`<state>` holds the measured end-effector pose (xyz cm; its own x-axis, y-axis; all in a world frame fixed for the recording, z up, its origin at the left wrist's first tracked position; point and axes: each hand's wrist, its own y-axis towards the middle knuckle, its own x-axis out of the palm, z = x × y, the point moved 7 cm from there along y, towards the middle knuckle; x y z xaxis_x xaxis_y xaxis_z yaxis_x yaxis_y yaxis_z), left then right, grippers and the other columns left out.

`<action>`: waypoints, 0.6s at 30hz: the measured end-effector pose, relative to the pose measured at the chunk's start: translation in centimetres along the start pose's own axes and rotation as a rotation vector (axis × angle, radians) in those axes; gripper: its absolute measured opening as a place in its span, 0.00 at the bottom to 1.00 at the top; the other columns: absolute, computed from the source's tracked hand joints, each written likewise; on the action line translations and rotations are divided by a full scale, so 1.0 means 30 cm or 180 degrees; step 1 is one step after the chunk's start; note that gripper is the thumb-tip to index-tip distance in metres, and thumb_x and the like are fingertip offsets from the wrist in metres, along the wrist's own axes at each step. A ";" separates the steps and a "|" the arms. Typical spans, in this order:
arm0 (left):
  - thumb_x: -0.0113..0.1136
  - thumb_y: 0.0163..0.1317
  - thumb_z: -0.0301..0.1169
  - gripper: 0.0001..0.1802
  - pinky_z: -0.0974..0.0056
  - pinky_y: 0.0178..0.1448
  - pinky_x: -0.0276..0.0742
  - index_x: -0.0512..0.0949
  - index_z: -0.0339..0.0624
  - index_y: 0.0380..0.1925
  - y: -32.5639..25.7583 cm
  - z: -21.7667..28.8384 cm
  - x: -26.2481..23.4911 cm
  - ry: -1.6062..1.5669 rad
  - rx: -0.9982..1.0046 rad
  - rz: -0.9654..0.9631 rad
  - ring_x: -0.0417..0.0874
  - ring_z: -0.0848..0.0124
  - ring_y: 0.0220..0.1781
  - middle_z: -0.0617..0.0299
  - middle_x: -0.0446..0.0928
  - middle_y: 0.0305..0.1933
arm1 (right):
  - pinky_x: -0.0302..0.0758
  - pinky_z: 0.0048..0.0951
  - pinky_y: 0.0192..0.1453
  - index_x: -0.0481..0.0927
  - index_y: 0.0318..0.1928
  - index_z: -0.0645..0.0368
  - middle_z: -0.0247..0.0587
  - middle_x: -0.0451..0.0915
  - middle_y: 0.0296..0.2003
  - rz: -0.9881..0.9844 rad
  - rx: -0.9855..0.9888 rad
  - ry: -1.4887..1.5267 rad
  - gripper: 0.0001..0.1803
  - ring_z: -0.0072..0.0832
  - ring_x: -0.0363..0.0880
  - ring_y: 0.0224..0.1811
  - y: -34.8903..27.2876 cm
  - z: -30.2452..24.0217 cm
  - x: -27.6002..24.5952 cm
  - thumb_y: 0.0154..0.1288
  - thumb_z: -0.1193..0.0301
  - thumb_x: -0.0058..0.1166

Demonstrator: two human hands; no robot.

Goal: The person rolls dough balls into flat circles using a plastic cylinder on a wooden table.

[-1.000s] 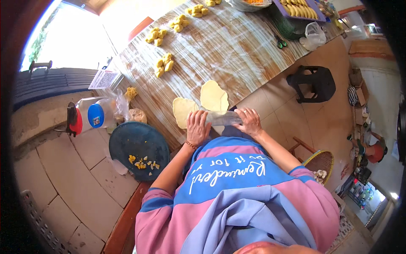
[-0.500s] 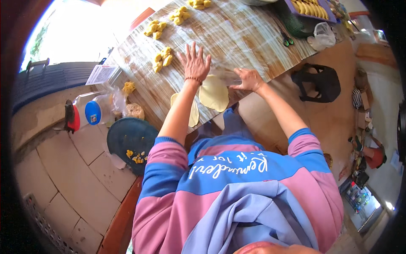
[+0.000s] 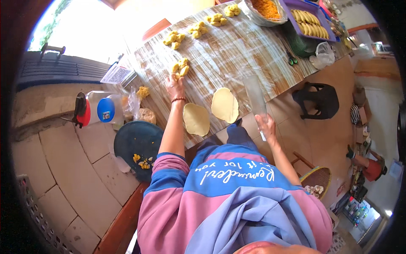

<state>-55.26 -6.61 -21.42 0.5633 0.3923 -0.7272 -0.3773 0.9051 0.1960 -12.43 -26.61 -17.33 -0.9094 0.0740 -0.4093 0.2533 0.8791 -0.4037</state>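
My right hand [image 3: 265, 125] is closed round one end of a clear, see-through cylindrical roller [image 3: 253, 91], which points away from me past the table's near edge. At the nearest pile of yellow dough lumps [image 3: 182, 65], my left hand [image 3: 175, 88] has its fingertips on a lump at the pile's near side; the fingers partly hide it. Two flattened dough rounds lie on the table near me: one dough round [image 3: 196, 120] beside my left wrist, another dough round [image 3: 224, 105] between my hands.
More dough piles [image 3: 174, 39] line the far side of the wood-patterned table [image 3: 220, 55]. At the back right stand a bowl of orange filling [image 3: 265, 9] and a purple tray [image 3: 291, 5] of crescent-shaped pieces. Scissors [image 3: 292, 59], a black stool [image 3: 316, 100] and a dark round tray [image 3: 127, 139] are around.
My left hand has moved from above the dough rounds to the nearest lump pile. My right hand has drawn back toward me with the roller, uncovering both rounds. The whole view has shifted.
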 end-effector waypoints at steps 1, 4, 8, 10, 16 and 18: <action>0.66 0.58 0.32 0.20 0.52 0.56 0.75 0.75 0.44 0.51 -0.026 0.034 -0.002 -0.0032 0.0064 -0.0040 0.79 0.50 0.52 0.48 0.78 0.48 | 0.73 0.27 0.23 0.79 0.34 0.60 0.34 0.76 0.19 0.0065 0.0127 0.0179 0.25 0.21 0.76 0.19 -0.033 0.031 -0.018 0.60 0.48 0.66; 0.67 0.57 0.29 0.20 0.53 0.52 0.77 0.76 0.44 0.50 -0.086 0.101 0.007 -0.0265 0.0023 -0.0162 0.80 0.52 0.48 0.49 0.78 0.47 | 0.72 0.25 0.21 0.79 0.33 0.58 0.30 0.74 0.18 0.0172 0.0317 0.0408 0.23 0.19 0.74 0.17 -0.087 0.074 -0.063 0.61 0.49 0.66; 0.69 0.57 0.26 0.18 0.60 0.45 0.81 0.78 0.41 0.48 -0.243 0.365 0.115 -0.1386 0.0656 -0.0603 0.83 0.62 0.44 0.53 0.80 0.44 | 0.72 0.24 0.20 0.79 0.34 0.58 0.30 0.74 0.19 0.0303 0.0393 0.0781 0.24 0.19 0.72 0.16 -0.081 0.100 -0.127 0.61 0.48 0.65; 0.69 0.53 0.23 0.19 0.58 0.54 0.77 0.78 0.40 0.47 -0.351 0.633 0.196 -0.1594 0.1465 -0.1059 0.81 0.55 0.50 0.52 0.79 0.46 | 0.71 0.24 0.20 0.79 0.34 0.59 0.30 0.74 0.19 0.0360 0.0376 0.0797 0.24 0.18 0.72 0.16 -0.031 0.141 -0.205 0.61 0.48 0.65; 0.68 0.54 0.30 0.23 0.53 0.61 0.73 0.77 0.41 0.51 -0.493 0.710 0.462 -0.0324 0.1909 -0.1984 0.77 0.52 0.54 0.51 0.77 0.48 | 0.70 0.23 0.21 0.78 0.35 0.57 0.29 0.72 0.18 0.0158 0.0096 0.0668 0.23 0.17 0.71 0.16 0.104 0.055 -0.369 0.63 0.48 0.64; 0.65 0.57 0.32 0.25 0.52 0.61 0.72 0.75 0.42 0.55 -0.499 0.792 0.468 -0.0345 0.1791 -0.1953 0.75 0.50 0.56 0.51 0.76 0.51 | 0.70 0.24 0.21 0.79 0.35 0.58 0.31 0.75 0.19 0.0222 0.0080 0.0584 0.24 0.18 0.72 0.17 0.136 0.089 -0.455 0.61 0.48 0.64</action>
<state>-24.21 -10.76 -18.94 0.6273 -0.2089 -0.7502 0.4260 0.8985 0.1059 1.90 -25.28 -15.58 -0.9336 0.2209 -0.2821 0.3239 0.8571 -0.4007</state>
